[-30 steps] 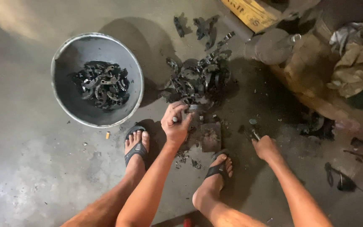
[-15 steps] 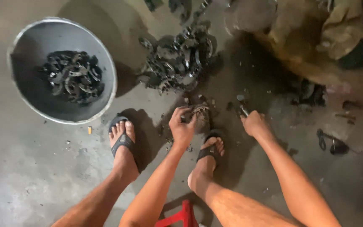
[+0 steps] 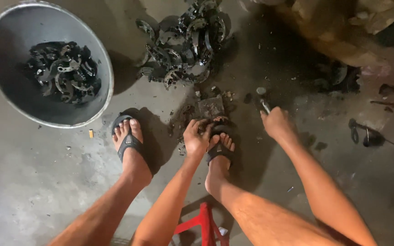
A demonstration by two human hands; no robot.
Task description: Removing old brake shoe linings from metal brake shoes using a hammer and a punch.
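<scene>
Your left hand [image 3: 196,139] pinches a dark curved part [image 3: 220,120] beside the metal block [image 3: 211,107]; your right hand [image 3: 275,122] grips a hammer [image 3: 262,98]. Next: steady it, strike squarely.

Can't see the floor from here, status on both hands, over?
Left hand down on a dark part by the metal block. Right hand gripping a hammer. Loose debris around the block.

No packages, labels, signs — no screens.
</scene>
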